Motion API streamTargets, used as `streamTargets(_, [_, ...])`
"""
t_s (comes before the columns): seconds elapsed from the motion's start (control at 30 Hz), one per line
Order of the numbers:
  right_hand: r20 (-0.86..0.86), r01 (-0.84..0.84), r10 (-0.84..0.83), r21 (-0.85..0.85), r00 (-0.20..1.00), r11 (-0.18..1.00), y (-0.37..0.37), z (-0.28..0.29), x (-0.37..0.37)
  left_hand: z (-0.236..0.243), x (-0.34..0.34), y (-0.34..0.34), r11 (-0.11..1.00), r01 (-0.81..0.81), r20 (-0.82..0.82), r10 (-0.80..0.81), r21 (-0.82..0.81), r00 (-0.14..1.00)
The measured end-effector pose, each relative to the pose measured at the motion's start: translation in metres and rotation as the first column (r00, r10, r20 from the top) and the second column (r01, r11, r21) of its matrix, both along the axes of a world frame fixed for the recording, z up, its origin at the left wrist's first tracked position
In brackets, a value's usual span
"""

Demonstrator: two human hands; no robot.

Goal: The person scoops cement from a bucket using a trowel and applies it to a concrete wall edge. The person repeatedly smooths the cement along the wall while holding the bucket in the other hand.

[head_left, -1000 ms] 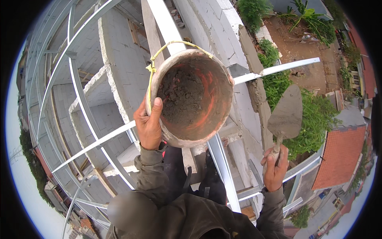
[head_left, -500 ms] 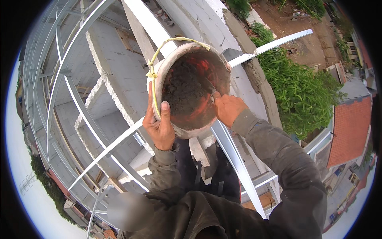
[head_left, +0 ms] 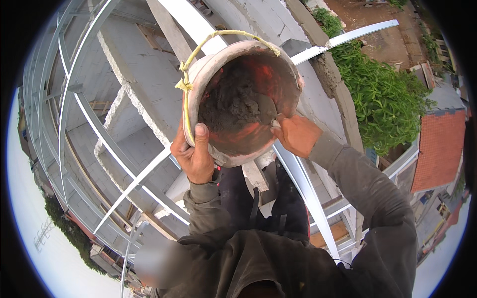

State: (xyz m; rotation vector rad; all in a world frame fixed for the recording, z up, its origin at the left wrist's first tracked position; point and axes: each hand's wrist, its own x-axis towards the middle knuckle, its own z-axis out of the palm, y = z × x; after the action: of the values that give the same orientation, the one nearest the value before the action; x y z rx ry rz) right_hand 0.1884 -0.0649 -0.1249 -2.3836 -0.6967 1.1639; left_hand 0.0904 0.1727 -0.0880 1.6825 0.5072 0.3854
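Note:
My left hand point(head_left: 195, 155) grips the left side of a mortar-crusted bucket point(head_left: 191, 111), its thumb over the near rim. The bucket is tilted so that its mouth faces me. Wet grey mortar point(head_left: 231, 102) clings inside, and reddish wall shows through in patches. A yellow cord handle point(head_left: 218, 34) loops over the far rim and is knotted at the left. My right hand point(head_left: 298, 135) is closed round the handle of a trowel point(head_left: 267, 108) at the bucket's right edge. The trowel's grey blade lies against the mortar; most of its handle is hidden by my fingers.
Long metal roof channels point(head_left: 308, 186) run below and beyond the bucket. Left are curved metal trusses point(head_left: 104, 131) over deep block-walled rooms. A rough wall top point(head_left: 343, 107) runs along the right, with a leafy tree point(head_left: 382, 99) and a red tiled roof point(head_left: 439, 149) far below.
The bucket has shifted a little up and its mouth faces me more fully. My right hand has moved right and slightly down, drawing the trowel so more of its blade shows.

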Motion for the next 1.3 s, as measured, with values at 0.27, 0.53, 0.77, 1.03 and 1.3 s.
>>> streamTargets(0.27, [-0.872, 0.596, -0.206, 0.116, 0.445, 0.794, 0.047, 0.004, -0.033, -0.003, 0.009, 0.014, 0.963, -0.199, 0.004, 0.203, -0.181, 0.979])
streamTargets(0.53, [-0.891, 0.656, -0.221, 0.106, 0.397, 0.747, 0.051, 0.048, -0.034, 0.001, 0.015, 0.022, 0.98, -0.135, -0.016, 0.134, -0.144, 0.991])
streamTargets(0.77, [0.484, -0.124, 0.128, -0.04, 0.866, 0.992, 0.032, 0.111, 0.069, 0.017, 0.044, 0.042, 0.994, -0.013, -0.004, 0.013, -0.106, 1.0])
streamTargets(1.03, [0.64, -0.441, 0.482, -0.239, 0.598, 0.865, 0.101, 0.086, 0.003, 0.015, 0.049, 0.052, 0.993, 0.097, -0.063, -0.101, -0.071, 0.993])
streamTargets(1.3, [0.641, -0.374, 0.335, -0.08, 0.691, 0.924, 0.076, 0.102, 0.048, 0.02, 0.061, 0.048, 0.988, 0.148, -0.026, -0.149, -0.04, 0.988])
